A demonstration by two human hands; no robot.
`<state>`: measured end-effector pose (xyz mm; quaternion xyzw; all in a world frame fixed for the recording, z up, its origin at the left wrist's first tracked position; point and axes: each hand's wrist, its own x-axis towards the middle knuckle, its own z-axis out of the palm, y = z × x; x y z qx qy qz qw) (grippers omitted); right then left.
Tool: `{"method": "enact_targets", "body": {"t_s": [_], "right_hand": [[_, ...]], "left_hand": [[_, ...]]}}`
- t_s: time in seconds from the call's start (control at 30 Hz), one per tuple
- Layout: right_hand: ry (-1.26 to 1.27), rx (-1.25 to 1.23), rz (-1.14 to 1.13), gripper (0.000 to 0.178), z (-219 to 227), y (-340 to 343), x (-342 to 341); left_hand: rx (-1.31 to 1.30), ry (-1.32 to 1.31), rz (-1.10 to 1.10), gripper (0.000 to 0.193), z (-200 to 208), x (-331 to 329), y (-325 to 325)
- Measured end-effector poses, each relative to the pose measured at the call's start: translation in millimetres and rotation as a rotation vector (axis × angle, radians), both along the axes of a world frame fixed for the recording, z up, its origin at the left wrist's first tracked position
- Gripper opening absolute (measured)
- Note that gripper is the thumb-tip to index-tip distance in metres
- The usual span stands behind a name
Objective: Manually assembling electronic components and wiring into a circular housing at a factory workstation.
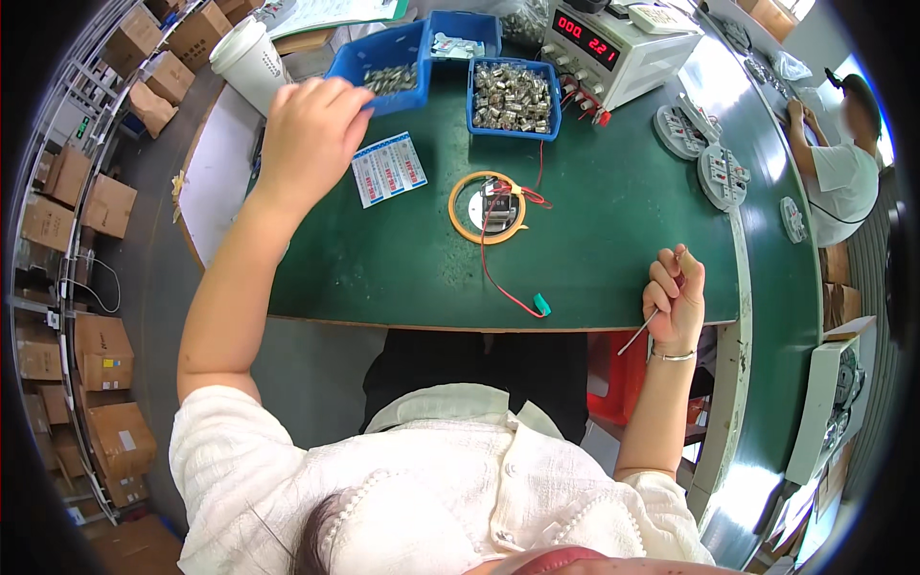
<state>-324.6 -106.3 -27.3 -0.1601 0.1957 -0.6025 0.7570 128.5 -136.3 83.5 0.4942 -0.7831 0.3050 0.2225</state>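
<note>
My left hand (321, 129) is closed at the near left corner of a blue bin (407, 100). The bin sits at a slant and holds small metal parts (391, 79). Over the table's right front edge, my right hand (677, 292) is closed around a thin grey rod (638, 332), whose lower end sticks out below the palm. Something tiny shows at the right fingertips, too small to name. Between the hands lies a yellow-orange ring (454, 218) around a metal device (498, 209). Red wires (491, 273) run from it, one ending in a green clip (541, 305).
Another blue bin (555, 115) full of metal parts stands right of the slanted one. Behind are a power supply (613, 57) and a white cup (251, 62). A printed sheet (388, 171) lies nearby. White round units (721, 177) sit at right; a person (843, 172) works beyond.
</note>
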Motion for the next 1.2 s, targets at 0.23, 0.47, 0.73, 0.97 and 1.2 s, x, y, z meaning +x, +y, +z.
{"method": "enact_targets", "body": {"t_s": [0.23,0.47,0.73,0.97,1.2], "right_hand": [[0.003,-0.008,0.010,0.033,6.9,1.1,1.3],[0.045,-0.014,0.001,0.028,9.0,-0.1,2.6],[-0.015,-0.046,-0.008,0.027,6.4,4.4,4.6],[-0.075,-0.055,0.042,0.027,7.0,2.8,7.7],[-0.071,-0.043,0.014,0.025,7.4,3.0,3.7]], "left_hand": [[0.086,-0.015,0.013,0.015,-14.2,-19.7,19.1],[0.016,-0.016,-0.047,0.011,-8.8,-29.2,-26.7],[-0.017,-0.025,0.039,0.006,-21.5,-40.9,-160.1],[0.225,-0.126,0.200,0.027,-46.9,-37.8,-165.6],[0.655,0.026,0.030,0.051,-25.6,-26.8,-20.7]]}}
